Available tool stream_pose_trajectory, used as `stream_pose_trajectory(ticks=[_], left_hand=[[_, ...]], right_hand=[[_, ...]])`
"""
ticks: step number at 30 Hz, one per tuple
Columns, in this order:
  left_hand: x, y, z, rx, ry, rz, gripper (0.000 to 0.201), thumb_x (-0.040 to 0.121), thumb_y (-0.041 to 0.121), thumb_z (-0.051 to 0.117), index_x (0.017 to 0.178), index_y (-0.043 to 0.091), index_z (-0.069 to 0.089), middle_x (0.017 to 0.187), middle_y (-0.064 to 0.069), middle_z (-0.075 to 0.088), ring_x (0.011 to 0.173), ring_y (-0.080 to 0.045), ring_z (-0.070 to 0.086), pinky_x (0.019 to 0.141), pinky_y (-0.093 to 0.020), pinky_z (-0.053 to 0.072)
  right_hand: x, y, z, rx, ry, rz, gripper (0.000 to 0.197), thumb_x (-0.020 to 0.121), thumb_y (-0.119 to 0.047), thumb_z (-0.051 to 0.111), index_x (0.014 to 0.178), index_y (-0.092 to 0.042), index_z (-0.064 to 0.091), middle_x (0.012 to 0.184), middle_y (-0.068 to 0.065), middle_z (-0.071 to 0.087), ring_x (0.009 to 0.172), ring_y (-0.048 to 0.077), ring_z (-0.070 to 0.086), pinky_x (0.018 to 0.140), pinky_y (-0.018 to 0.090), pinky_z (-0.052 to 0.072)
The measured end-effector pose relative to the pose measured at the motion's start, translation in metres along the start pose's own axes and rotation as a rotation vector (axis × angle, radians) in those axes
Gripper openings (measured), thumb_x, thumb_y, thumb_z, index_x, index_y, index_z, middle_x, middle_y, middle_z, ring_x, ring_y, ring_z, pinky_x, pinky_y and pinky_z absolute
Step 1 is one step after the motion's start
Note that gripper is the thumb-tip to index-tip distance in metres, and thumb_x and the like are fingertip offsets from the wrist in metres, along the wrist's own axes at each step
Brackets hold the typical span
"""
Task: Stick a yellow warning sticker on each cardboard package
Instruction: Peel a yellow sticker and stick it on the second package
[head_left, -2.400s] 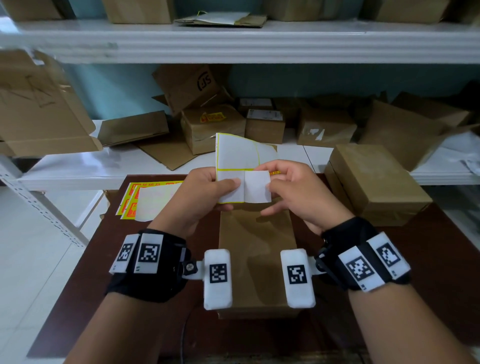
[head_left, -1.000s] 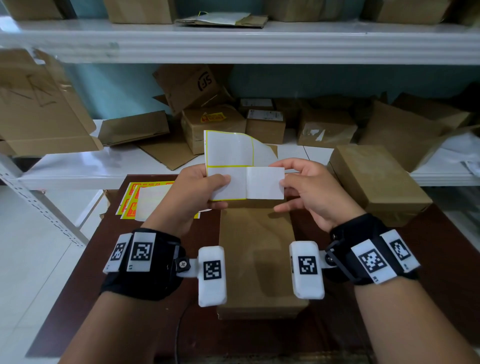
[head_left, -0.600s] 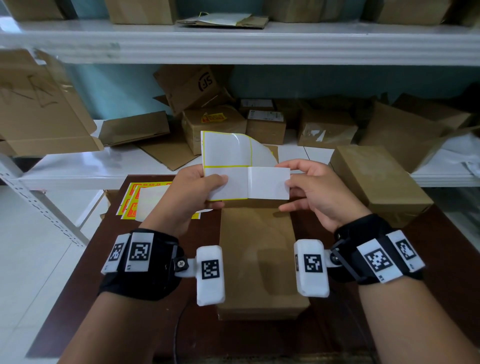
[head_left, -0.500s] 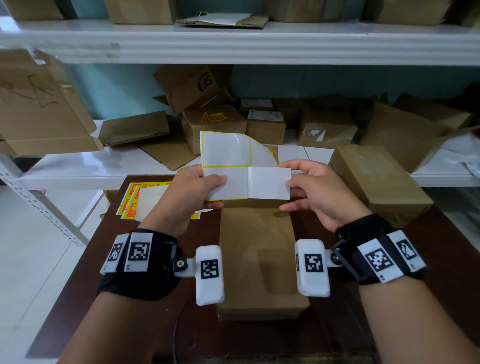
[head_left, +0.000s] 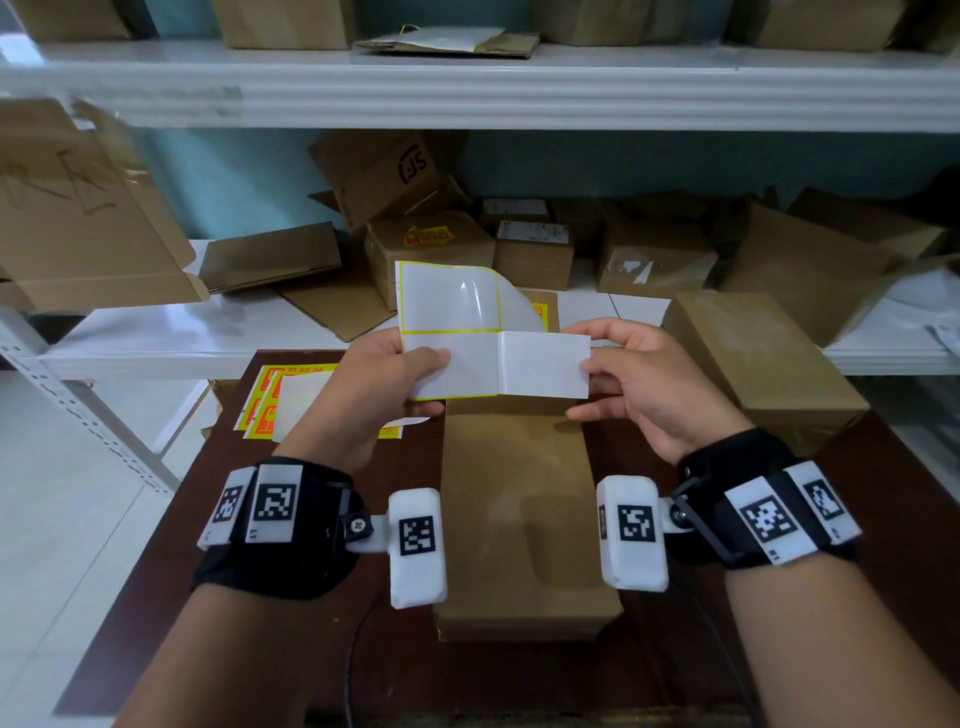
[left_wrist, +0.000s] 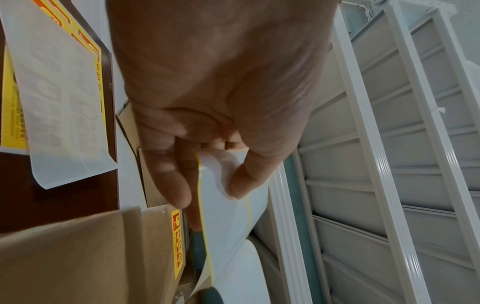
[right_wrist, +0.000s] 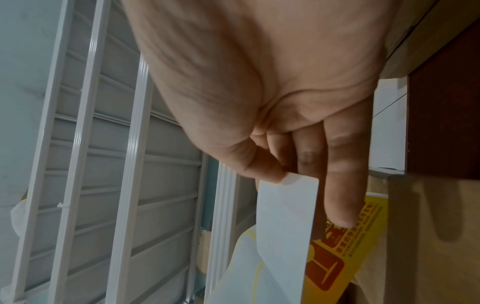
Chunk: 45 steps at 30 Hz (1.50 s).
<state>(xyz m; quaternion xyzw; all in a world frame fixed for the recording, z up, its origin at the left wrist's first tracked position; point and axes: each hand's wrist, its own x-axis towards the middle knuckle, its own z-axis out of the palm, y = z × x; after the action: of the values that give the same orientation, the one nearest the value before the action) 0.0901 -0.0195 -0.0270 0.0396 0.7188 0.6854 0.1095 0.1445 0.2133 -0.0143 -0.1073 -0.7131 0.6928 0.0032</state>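
Observation:
My left hand (head_left: 431, 364) pinches a white backing sheet (head_left: 447, 306) with yellow-lined edges, held upright above the table. In the left wrist view the thumb and fingers of that hand (left_wrist: 210, 191) clamp the sheet (left_wrist: 228, 216). My right hand (head_left: 584, 364) pinches the free end of a sticker (head_left: 543, 366), white back toward me, partly peeled to the right off the sheet. The right wrist view shows my right hand (right_wrist: 291, 174) nipping the sticker's end (right_wrist: 285, 216). A plain cardboard package (head_left: 519, 509) lies on the table below both hands.
Yellow sticker sheets (head_left: 270, 400) lie on the brown table (head_left: 883, 519) at the left. A second cardboard box (head_left: 758, 364) sits at the right. The white shelf (head_left: 156, 332) behind holds several boxes, one with a yellow sticker (head_left: 428, 236). Another shelf runs overhead.
My right hand has drawn the sticker farther to the right off the backing sheet, so more of its white back shows. The left hand keeps its hold on the sheet.

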Motion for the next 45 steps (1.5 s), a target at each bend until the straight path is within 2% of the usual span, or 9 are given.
stream_pose_trajectory(ticks=[6, 11, 17, 22, 26, 32, 38, 41, 45], left_hand=[[0.000, 0.000, -0.001, 0.001, 0.002, 0.006, 0.011, 0.096, 0.015, 0.061, 0.099, 0.017, 0.072, 0.101, -0.005, 0.076, 0.086, -0.017, 0.071, 0.074, -0.034, 0.061], [0.001, 0.000, -0.003, -0.004, 0.011, -0.001, 0.013, 0.096, 0.015, 0.062, 0.104, 0.015, 0.071, 0.104, -0.006, 0.075, 0.089, -0.019, 0.070, 0.070, -0.032, 0.061], [0.002, -0.001, -0.005, -0.001, 0.013, -0.003, 0.014, 0.096, 0.015, 0.061, 0.106, 0.016, 0.071, 0.108, -0.007, 0.075, 0.091, -0.019, 0.070, 0.065, -0.029, 0.059], [0.003, -0.001, -0.006, 0.003, 0.019, -0.007, 0.015, 0.096, 0.016, 0.061, 0.108, 0.016, 0.071, 0.107, -0.006, 0.075, 0.093, -0.020, 0.071, 0.064, -0.029, 0.058], [0.004, -0.002, -0.008, -0.004, 0.022, -0.006, 0.015, 0.096, 0.016, 0.061, 0.107, 0.018, 0.071, 0.107, -0.006, 0.075, 0.092, -0.019, 0.071, 0.065, -0.029, 0.059], [0.007, -0.005, -0.008, -0.006, 0.033, -0.024, 0.013, 0.097, 0.016, 0.061, 0.105, 0.017, 0.071, 0.111, -0.010, 0.074, 0.093, -0.021, 0.070, 0.064, -0.029, 0.060], [0.016, -0.013, 0.001, -0.106, 0.028, -0.071, 0.024, 0.099, 0.018, 0.060, 0.122, 0.009, 0.061, 0.113, -0.012, 0.071, 0.091, -0.025, 0.074, 0.060, -0.028, 0.059], [0.021, -0.015, 0.005, -0.257, 0.023, -0.095, 0.032, 0.099, 0.015, 0.060, 0.128, 0.001, 0.056, 0.119, -0.016, 0.069, 0.092, -0.025, 0.075, 0.067, -0.029, 0.061], [0.030, -0.021, 0.000, -0.333, 0.070, -0.105, 0.037, 0.098, 0.003, 0.058, 0.135, -0.001, 0.052, 0.124, -0.016, 0.068, 0.106, -0.023, 0.072, 0.074, -0.029, 0.061]], right_hand=[[0.000, 0.000, -0.002, 0.004, 0.011, 0.002, 0.033, 0.094, 0.006, 0.048, 0.112, -0.013, 0.068, 0.113, 0.015, 0.073, 0.081, 0.022, 0.074, 0.056, 0.030, 0.060], [0.000, -0.001, -0.003, 0.004, 0.015, 0.000, 0.033, 0.094, 0.006, 0.047, 0.112, -0.013, 0.068, 0.114, 0.017, 0.072, 0.079, 0.020, 0.073, 0.056, 0.031, 0.060], [-0.001, -0.002, -0.004, 0.006, 0.021, 0.001, 0.033, 0.094, 0.006, 0.048, 0.110, -0.015, 0.068, 0.118, 0.021, 0.069, 0.085, 0.025, 0.071, 0.055, 0.030, 0.060], [-0.001, -0.002, -0.005, 0.002, 0.024, -0.002, 0.034, 0.094, 0.006, 0.048, 0.109, -0.016, 0.068, 0.118, 0.019, 0.069, 0.082, 0.023, 0.071, 0.058, 0.032, 0.061], [-0.002, -0.003, -0.007, 0.006, 0.027, 0.001, 0.033, 0.095, 0.005, 0.048, 0.108, -0.017, 0.068, 0.117, 0.018, 0.069, 0.086, 0.024, 0.071, 0.061, 0.033, 0.063], [-0.003, -0.005, -0.006, 0.023, 0.031, 0.001, 0.034, 0.095, 0.006, 0.046, 0.104, -0.017, 0.069, 0.117, 0.021, 0.069, 0.084, 0.025, 0.069, 0.056, 0.030, 0.061], [-0.003, -0.006, -0.006, 0.035, 0.032, -0.001, 0.034, 0.095, 0.007, 0.046, 0.105, -0.016, 0.069, 0.114, 0.020, 0.070, 0.081, 0.024, 0.070, 0.056, 0.031, 0.061], [-0.003, -0.005, -0.006, 0.043, 0.034, -0.001, 0.034, 0.095, 0.008, 0.046, 0.105, -0.016, 0.069, 0.109, 0.018, 0.071, 0.076, 0.022, 0.070, 0.056, 0.031, 0.061], [-0.003, -0.004, -0.008, 0.056, 0.035, -0.005, 0.034, 0.095, 0.007, 0.045, 0.105, -0.016, 0.068, 0.104, 0.015, 0.071, 0.075, 0.022, 0.069, 0.055, 0.031, 0.061]])
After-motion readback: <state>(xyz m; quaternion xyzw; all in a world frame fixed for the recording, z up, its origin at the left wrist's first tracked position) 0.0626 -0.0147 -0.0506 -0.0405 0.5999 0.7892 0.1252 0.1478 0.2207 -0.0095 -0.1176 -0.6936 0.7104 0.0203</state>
